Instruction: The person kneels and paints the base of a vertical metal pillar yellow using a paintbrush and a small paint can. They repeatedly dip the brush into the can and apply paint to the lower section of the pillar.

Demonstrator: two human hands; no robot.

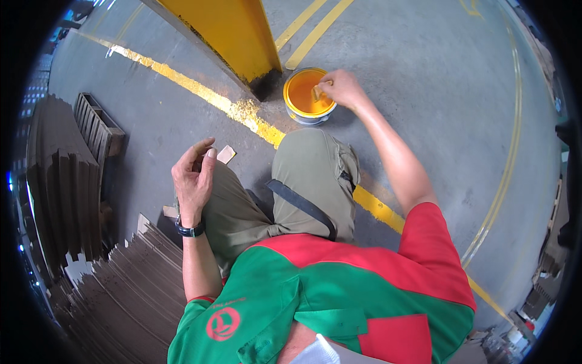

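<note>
A round can of yellow-orange paint (pixel 305 119) stands on the floor in front of my knees. Over its right rim reaches my right hand (pixel 343 89), fingers pinched on a small paint-smeared piece (pixel 316 93) that hangs inside the opening; whether it is a brush or a scrap of board I cannot make out. My left hand (pixel 195 173) is raised beside my left knee, its fingers loosely bent and apart, holding nothing. Close to its fingertips, a small pale flat piece (pixel 226 154) with a yellowish edge lies on the floor.
A yellow steel column (pixel 233 36) rises just behind the can. A patchy yellow line (pixel 182 79) runs diagonally across the grey floor, passing under me. To the left are stacked brown cardboard sheets (pixel 127 291) and a wooden pallet (pixel 97 127) standing on edge.
</note>
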